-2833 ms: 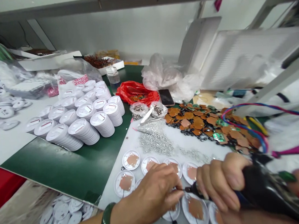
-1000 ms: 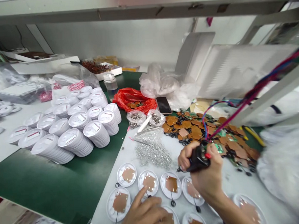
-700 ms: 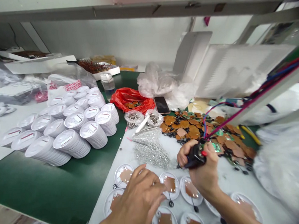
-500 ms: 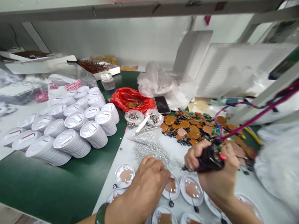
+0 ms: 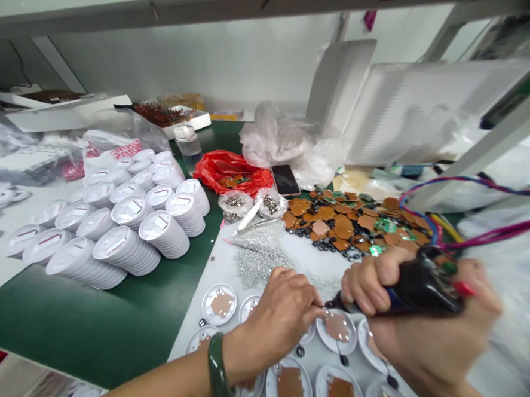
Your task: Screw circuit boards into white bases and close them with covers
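My right hand [image 5: 416, 315] is closed round a black powered screwdriver [image 5: 416, 285] with coloured cables [image 5: 472, 216] running off to the right. Its tip points left toward my left hand [image 5: 283, 317], whose fingertips are pinched at the tip on something too small to make out. Both hands hover over a group of white round discs [image 5: 338, 332], each with a brown circuit board in it. A heap of small silver screws [image 5: 260, 259] lies just beyond my left hand. A green bangle sits on my left wrist.
Stacks of white round lids [image 5: 127, 219] stand on the green mat [image 5: 96, 304] at left. A pile of brown circuit boards [image 5: 351, 223] lies behind my right hand. A red bag [image 5: 231, 170], phone [image 5: 285, 179], small bottle [image 5: 187, 144] and plastic bags sit further back.
My left hand reached to the screw heap, then came back right to the screwdriver tip. My right hand dropped toward me with the screwdriver, its tip now over a disc.
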Demonstrator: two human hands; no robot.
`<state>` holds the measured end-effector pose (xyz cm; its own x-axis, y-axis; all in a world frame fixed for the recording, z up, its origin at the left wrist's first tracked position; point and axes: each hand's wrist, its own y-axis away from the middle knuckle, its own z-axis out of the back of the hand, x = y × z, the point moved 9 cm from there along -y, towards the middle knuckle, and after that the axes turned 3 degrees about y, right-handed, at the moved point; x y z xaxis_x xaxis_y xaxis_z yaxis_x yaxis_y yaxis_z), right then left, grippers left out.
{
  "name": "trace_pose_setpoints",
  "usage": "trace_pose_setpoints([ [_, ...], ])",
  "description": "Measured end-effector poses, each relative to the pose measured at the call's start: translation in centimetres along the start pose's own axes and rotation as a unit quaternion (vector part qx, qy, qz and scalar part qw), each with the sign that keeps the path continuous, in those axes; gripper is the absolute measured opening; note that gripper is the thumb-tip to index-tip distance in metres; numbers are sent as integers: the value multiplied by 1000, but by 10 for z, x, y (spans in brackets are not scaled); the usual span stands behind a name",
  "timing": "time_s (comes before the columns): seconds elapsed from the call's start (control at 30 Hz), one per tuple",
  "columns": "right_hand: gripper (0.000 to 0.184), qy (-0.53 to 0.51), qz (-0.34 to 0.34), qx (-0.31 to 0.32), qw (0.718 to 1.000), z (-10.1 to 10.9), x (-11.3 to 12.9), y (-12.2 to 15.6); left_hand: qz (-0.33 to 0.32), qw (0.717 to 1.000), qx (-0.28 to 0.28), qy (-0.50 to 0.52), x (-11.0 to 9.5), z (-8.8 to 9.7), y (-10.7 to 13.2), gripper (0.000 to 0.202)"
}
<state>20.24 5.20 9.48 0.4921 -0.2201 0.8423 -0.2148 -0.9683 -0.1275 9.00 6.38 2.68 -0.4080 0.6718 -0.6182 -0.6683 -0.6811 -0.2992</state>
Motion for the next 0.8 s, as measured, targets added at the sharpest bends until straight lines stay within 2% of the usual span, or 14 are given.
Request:
trace_pose_setpoints([
  [0.1,60,-10,-31,1,999,-1,-1,4,-25,999,19,-17,-6,2,7,26],
  [0.3,58,-8,-68,17,998,-10,-4,12,-73,997,26,-24,-13,-3,23,20],
  [0.5,58,-22,-81,34,996,-20,-3,22,-43,999,24,12,-26,13,35,21],
  [0.6,59,-27,-82,31,996,-20,-1,27,-14,999,21,25,-24,13,39,19],
  [0.8,59,-31,-79,28,996,-18,0,32,-30,994,-40,100,-19,10,49,16],
])
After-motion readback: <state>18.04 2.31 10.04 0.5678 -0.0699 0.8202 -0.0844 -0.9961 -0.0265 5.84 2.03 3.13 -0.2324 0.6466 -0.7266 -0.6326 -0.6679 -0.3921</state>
